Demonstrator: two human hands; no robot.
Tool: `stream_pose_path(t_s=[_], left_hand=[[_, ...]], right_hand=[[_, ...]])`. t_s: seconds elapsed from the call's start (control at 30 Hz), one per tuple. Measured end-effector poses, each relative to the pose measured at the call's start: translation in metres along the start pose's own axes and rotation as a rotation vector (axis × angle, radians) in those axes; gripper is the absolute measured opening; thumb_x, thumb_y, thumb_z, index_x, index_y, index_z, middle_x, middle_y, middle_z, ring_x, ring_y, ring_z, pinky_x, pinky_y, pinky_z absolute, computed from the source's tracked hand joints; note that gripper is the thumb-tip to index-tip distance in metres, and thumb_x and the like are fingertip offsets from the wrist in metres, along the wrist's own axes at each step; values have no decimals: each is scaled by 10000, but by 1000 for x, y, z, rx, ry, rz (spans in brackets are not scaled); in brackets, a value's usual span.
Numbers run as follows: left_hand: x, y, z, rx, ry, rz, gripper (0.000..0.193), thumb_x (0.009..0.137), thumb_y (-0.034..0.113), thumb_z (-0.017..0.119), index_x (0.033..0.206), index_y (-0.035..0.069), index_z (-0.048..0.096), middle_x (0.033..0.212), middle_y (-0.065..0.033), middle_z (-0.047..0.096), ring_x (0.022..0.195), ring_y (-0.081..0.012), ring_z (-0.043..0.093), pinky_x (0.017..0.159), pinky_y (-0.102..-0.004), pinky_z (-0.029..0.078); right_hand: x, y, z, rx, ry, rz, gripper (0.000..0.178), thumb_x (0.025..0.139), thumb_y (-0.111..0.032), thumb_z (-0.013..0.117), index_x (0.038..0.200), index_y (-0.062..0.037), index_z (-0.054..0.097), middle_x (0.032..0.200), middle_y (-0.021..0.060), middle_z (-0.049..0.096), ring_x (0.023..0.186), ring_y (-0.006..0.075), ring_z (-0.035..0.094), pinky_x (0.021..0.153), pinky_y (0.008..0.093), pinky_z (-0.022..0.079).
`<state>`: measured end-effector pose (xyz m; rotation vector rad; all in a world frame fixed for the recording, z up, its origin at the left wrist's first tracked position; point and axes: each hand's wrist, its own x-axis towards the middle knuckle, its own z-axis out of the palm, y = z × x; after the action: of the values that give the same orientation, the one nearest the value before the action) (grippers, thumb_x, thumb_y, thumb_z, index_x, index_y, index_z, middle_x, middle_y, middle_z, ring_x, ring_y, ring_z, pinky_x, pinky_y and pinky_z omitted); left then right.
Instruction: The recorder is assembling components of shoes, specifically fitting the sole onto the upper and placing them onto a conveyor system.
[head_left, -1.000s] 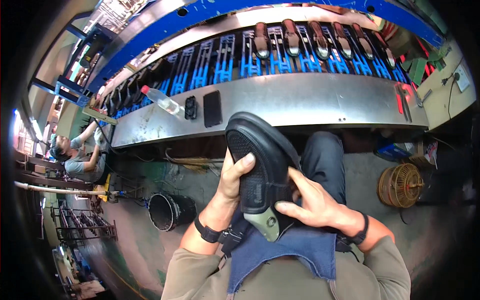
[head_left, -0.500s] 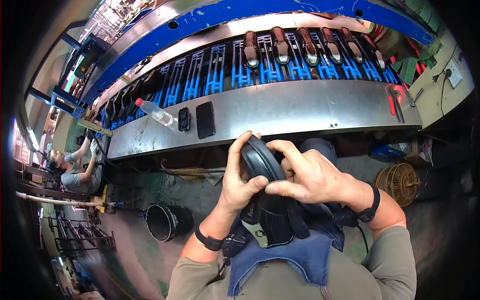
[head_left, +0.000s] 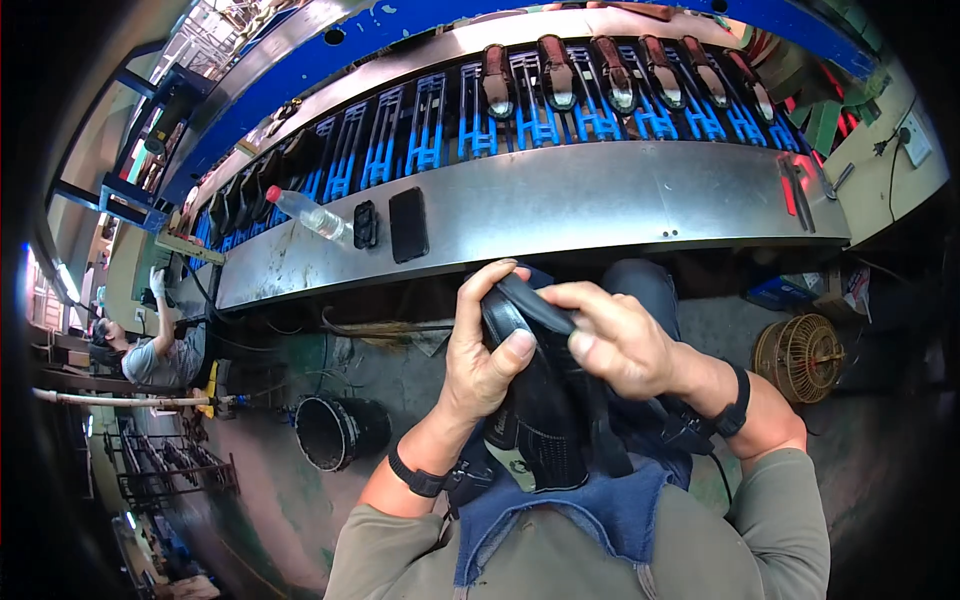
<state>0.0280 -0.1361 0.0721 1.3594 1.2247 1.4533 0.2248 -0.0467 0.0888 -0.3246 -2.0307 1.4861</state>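
Observation:
A black shoe is held over my lap, its toe pointing away from me and its heel resting near my blue denim apron. My left hand wraps the toe end from the left, thumb pressed on the shoe's side. A black rubber sole stands partly away from the upper at the toe. My right hand pinches the sole's right edge between thumb and fingers. Where the sole meets the shoe farther back is hidden by that hand.
Beyond a metal ledge, a conveyor carries blue racks and several brown shoes. On the ledge are a bottle, a phone and red-handled pliers. A black bucket, a wire fan and a co-worker are nearby.
My right hand has closed on the sole's edge and turned, and the sole now tilts away from the upper. The co-worker's gloved hand has moved up and left.

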Motion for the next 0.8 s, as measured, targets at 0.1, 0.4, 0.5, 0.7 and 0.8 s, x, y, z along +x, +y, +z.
stream_pose_path(t_s=[0.1,0.4,0.5,0.7,0.8], left_hand=[[-2,-19,1,-67,-25,-39,744,902,458,723,1462,74,420,1346,-130,497,1221,-229,532,1069,-380,414],[1,-44,7,-87,28,-209,732,946,407,667,1506,72,336,1339,-155,516,1186,-286,603,998,-426,515],[3,-67,1,-473,63,-404,771,953,454,667,1536,94,314,1390,-191,519,1246,-329,577,1045,-487,505],[-11,-162,-14,-915,-65,-596,538,1048,302,531,1519,122,341,1395,-149,566,1229,-257,617,1003,-440,552],[31,-123,19,-898,117,-856,433,1064,371,473,1303,25,578,1188,-144,682,1033,-255,697,900,-403,594]], right_hand=[[2,-14,8,-490,9,-212,426,859,-131,629,1163,133,489,572,160,572,466,350,602,443,435,460],[-13,-19,39,-899,79,75,686,823,-223,746,1297,188,469,689,143,647,540,252,658,498,337,515],[-43,-20,52,-854,23,169,675,798,-128,731,1326,193,458,1049,279,633,841,330,662,735,385,544],[-112,-8,60,-863,-30,110,781,694,-6,728,1412,111,442,1424,396,416,1311,521,474,1071,573,413],[-91,28,42,-929,-35,-167,786,652,-51,694,1414,2,507,1492,293,415,1398,466,406,1109,578,373]])
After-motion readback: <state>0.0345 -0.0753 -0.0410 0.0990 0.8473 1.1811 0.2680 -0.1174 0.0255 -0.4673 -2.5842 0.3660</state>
